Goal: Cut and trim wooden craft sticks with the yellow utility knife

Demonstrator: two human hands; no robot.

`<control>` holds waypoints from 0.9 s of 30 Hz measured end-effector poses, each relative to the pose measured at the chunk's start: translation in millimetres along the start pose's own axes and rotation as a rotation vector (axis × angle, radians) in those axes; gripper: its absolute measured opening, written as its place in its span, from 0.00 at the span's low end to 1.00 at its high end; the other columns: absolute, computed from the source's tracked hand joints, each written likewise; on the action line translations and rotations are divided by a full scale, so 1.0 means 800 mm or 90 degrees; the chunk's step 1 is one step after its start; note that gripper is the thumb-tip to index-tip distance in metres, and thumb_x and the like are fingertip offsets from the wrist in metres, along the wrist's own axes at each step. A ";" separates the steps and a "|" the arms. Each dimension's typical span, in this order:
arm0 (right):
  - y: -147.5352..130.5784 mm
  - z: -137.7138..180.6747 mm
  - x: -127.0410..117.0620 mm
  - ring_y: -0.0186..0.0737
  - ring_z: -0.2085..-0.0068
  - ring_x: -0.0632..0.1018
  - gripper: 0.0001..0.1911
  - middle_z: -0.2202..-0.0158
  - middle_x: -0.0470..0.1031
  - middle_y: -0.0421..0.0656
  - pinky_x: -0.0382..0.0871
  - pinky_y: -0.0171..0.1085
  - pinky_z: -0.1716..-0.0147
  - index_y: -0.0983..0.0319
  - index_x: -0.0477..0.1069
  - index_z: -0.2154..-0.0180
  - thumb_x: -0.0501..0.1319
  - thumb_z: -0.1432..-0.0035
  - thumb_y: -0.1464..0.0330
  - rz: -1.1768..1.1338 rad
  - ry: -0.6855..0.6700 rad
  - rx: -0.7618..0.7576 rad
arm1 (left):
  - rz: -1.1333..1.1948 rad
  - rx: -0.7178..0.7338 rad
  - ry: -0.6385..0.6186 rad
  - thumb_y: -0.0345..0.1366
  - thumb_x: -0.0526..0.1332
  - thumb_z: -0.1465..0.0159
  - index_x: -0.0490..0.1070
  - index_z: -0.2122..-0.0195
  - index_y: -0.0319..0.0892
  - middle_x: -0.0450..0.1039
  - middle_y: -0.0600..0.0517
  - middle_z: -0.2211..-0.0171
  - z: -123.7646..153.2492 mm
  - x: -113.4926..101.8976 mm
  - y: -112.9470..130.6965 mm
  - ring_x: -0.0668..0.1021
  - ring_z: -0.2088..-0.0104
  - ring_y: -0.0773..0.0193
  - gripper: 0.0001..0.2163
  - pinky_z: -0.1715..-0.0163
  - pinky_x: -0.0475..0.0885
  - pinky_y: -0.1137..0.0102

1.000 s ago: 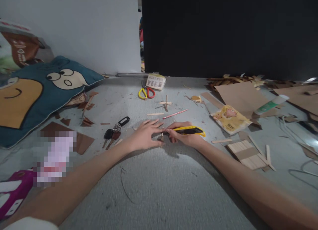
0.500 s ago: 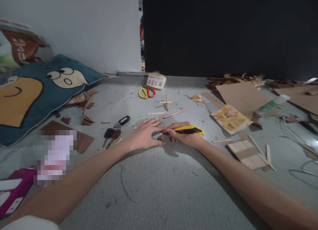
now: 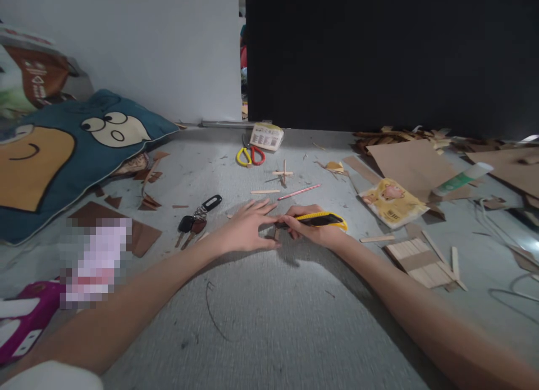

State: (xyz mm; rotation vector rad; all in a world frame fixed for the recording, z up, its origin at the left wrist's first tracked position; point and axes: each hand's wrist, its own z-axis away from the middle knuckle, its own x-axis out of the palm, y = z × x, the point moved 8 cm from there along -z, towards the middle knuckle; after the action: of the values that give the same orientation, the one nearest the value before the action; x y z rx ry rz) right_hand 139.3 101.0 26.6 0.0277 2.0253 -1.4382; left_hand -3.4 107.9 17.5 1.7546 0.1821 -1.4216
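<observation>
My right hand (image 3: 314,230) grips a yellow and black utility knife (image 3: 326,219), its front end pointing left. At that end a small brown strip (image 3: 277,233) lies on the grey tabletop. My left hand (image 3: 248,226) rests flat with the outer fingers spread, while its thumb and forefinger pin the strip at either end. Whether the blade touches the strip is too small to tell. Just beyond the hands lie a craft stick (image 3: 265,192), a pink pencil-like stick (image 3: 300,192) and a small cross-shaped piece made of sticks (image 3: 283,173).
Keys (image 3: 193,224) lie left of my left hand. Scissors (image 3: 251,156) and a small packet (image 3: 266,137) sit at the back. To the right are a banded bundle of craft sticks (image 3: 415,261), a yellow packet (image 3: 392,202), a glue stick (image 3: 462,179) and cardboard (image 3: 410,163). A cushion (image 3: 88,154) stands left.
Both hands hold nearly the same pose, with the knife and strip in place. The whole view has shifted very slightly; nothing was picked up or let go.
</observation>
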 end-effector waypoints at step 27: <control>-0.013 -0.003 0.005 0.37 0.68 0.75 0.17 0.70 0.75 0.39 0.68 0.36 0.66 0.58 0.72 0.66 0.57 0.27 0.56 0.042 -0.034 -0.063 | -0.007 -0.015 0.005 0.52 0.74 0.39 0.76 0.37 0.52 0.51 0.46 0.23 -0.002 0.007 -0.002 0.53 0.23 0.45 0.30 0.25 0.46 0.44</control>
State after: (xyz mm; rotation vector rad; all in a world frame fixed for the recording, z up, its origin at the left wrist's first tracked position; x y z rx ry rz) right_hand 131.3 97.9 33.8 0.0132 2.0306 -1.2832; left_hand -1.6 108.0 12.0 1.7424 0.2111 -1.4155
